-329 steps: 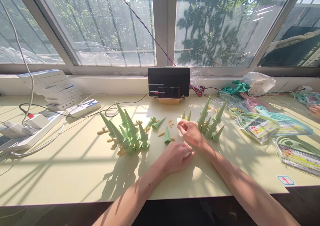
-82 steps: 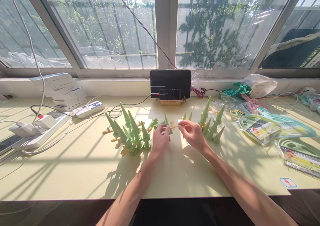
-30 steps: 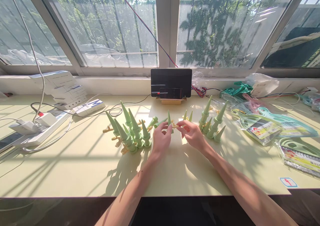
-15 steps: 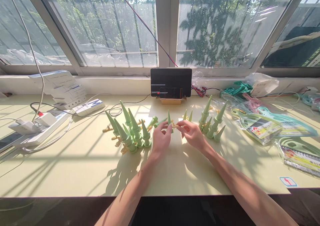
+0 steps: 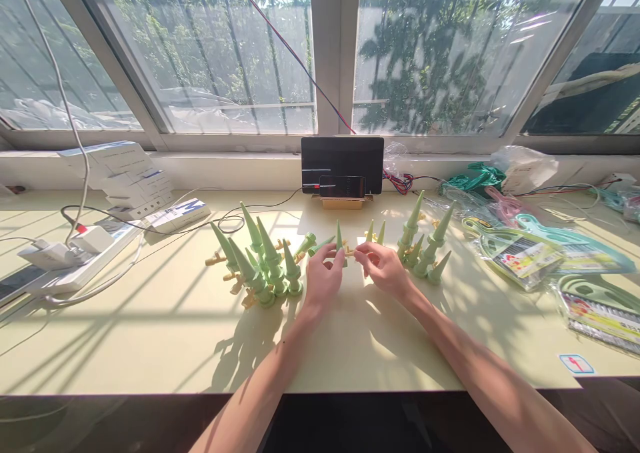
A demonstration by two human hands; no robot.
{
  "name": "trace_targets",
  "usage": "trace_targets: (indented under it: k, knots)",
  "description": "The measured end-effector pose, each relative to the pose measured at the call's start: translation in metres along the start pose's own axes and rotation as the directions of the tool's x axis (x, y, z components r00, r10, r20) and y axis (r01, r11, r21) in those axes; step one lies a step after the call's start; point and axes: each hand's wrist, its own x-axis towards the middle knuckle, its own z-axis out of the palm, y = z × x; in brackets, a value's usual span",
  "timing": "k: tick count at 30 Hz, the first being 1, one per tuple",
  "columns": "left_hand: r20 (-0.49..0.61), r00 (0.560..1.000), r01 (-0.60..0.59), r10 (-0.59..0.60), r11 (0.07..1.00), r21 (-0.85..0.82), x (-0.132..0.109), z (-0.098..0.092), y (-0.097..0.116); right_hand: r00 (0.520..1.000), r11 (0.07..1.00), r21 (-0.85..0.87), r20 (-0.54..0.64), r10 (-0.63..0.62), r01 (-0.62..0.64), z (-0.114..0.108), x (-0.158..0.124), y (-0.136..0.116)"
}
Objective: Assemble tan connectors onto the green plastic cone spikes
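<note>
My left hand (image 5: 324,274) is closed around a pale green pointed cone piece (image 5: 339,235), whose tip stands upright above the fingers. A small tan connector piece (image 5: 349,253) sticks out from its side between the two hands. The fingers of my right hand (image 5: 386,269) are pinched together at the free end of this tan piece; the exact contact is partly hidden. To the left stands a cluster of green spiked pieces (image 5: 270,263) with tan pegs jutting out. Another group of green spiked pieces (image 5: 427,246) stands right of my right hand.
A black tablet (image 5: 343,156) with a phone before it leans on a small stand at the back. White boxes (image 5: 133,179) and a power strip (image 5: 95,256) with cables lie left. Bagged green brushes (image 5: 520,249) lie right. The table's front edge runs close below my forearms.
My right hand's fingertips have shifted very slightly to the right, away from the green cone. My left hand and the standing pieces look almost unchanged.
</note>
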Motion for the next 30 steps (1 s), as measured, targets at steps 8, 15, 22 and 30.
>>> trace_targets:
  k: [8,15,22,30]
  knots:
    - [-0.003,1.0,0.007,-0.007,1.0,0.001,0.0004,0.0008,0.0006,0.999,0.999,-0.037,0.003,0.036,-0.035,0.0005,0.001,-0.0003]
    - [0.004,1.0,0.022,-0.022,1.0,0.014,-0.0009,0.0007,0.0021,0.999,0.997,-0.055,0.004,0.047,-0.047,0.001,0.0008,0.0013]
    - [0.004,1.0,0.026,-0.026,1.0,0.014,0.0004,0.0007,0.0008,0.998,0.996,-0.061,0.009,0.06,-0.06,0.0014,0.0011,0.0008]
    - [0.005,1.0,0.02,-0.021,1.0,0.016,-0.0003,0.0006,0.0024,0.998,0.996,-0.062,0.014,0.065,-0.064,0.0004,0.0005,0.0007]
